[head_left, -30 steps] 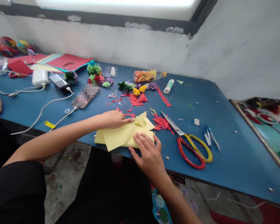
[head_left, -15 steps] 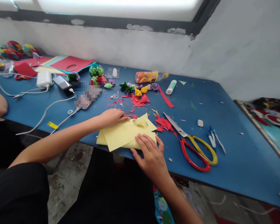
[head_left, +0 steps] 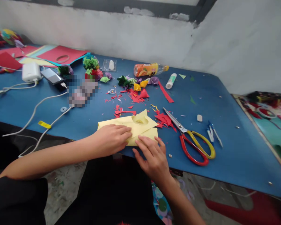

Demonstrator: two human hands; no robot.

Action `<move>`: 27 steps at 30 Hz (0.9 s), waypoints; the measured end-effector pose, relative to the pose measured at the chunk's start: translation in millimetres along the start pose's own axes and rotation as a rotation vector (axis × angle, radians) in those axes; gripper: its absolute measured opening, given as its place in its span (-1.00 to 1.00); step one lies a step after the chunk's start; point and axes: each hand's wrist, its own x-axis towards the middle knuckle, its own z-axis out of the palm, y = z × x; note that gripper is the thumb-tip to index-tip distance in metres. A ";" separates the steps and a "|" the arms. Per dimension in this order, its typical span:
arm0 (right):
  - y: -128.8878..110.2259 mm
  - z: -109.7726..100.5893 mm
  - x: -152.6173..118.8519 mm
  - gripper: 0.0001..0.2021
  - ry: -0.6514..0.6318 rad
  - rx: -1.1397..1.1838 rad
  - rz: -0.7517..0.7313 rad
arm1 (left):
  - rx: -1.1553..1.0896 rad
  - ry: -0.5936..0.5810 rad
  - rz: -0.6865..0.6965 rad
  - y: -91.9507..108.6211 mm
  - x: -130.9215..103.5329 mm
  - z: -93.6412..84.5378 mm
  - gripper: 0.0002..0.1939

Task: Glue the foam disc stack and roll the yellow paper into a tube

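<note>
Yellow paper (head_left: 121,124), overlapping in layers with a curved cut-out near its top right, lies at the table's front edge. Across its left part rests my left hand (head_left: 113,139), palm down, fingers bent and close together on the sheet; whether it grips the paper is hidden. My right hand (head_left: 152,153) is at the lower right corner, fingertips on the paper and thumb apart. Large scissors (head_left: 186,134) with one red and one yellow handle lie to the right, blades partly spread. Red paper scraps (head_left: 164,119) are scattered just beyond the yellow paper.
Behind are an orange-labelled bottle (head_left: 146,69), a glue stick (head_left: 171,81) and crumpled paper flowers (head_left: 91,62). A phone (head_left: 52,76), white charger (head_left: 31,72) and cables lie left. An eraser (head_left: 199,118) and pens (head_left: 215,134) are right, near the blue table's (head_left: 239,156) scissors.
My left hand has moved from the paper's top edge down and toward me onto its left part. The loose upper layer has shifted. The camera view has tilted down and right.
</note>
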 end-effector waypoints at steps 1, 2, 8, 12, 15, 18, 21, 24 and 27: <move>-0.3 -1.9 -1.5 -0.78 0.002 0.017 -0.015 | -0.005 0.009 0.000 -0.3 -0.1 -1.1 -0.75; -0.6 -3.6 -2.8 -0.78 0.003 0.029 -0.024 | -0.008 0.018 -0.002 -0.6 0.0 -2.8 -0.73; -0.4 -6.9 -5.3 -0.69 -0.041 -0.027 -0.009 | 0.021 -0.060 -0.144 -5.2 6.4 -23.7 -0.64; -2.3 -4.2 -6.3 -0.71 -0.053 -0.020 0.012 | 0.077 -0.091 -0.249 -7.6 7.9 -31.1 -0.61; -3.9 -2.4 -8.5 -0.73 -0.025 -0.009 0.022 | 0.099 -0.027 -0.249 -7.2 4.3 -26.0 -0.60; -4.8 -1.8 -9.9 -0.73 -0.005 -0.002 0.011 | 0.099 0.056 -0.198 -6.7 -0.1 -19.0 -0.56; -5.3 -2.1 -8.6 -0.75 -0.003 -0.005 0.002 | 0.096 0.095 -0.117 -6.2 -1.2 -14.8 -0.57; -5.2 -2.3 -5.4 -0.77 -0.022 -0.002 -0.013 | 0.110 0.041 -0.026 -4.6 1.3 -11.2 -0.63; -3.6 -3.6 -2.0 -0.78 -0.053 -0.003 -0.023 | 0.121 -0.046 0.008 -2.2 4.3 -6.1 -0.71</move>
